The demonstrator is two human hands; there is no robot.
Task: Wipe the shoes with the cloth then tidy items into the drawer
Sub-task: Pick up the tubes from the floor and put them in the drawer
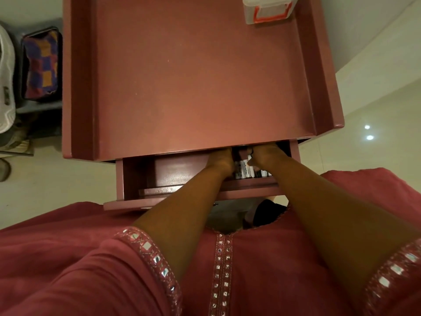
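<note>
The cabinet (196, 87) and its open drawer (141, 179) were a dusty pink-red all over, and the garment (68, 270) was a deeper rose red, its sleeve edges and front placket trimmed with rows of small silvery mirror squares. The tubes (245, 171) in the drawer were white with dark lettering, while the plastic box (266, 10) on the cabinet top was clear-white with an orange-red clasp. The bag (41, 65) on the left was chequered in purple, orange and dark red, and the floor (57, 174) was pale cream
</note>
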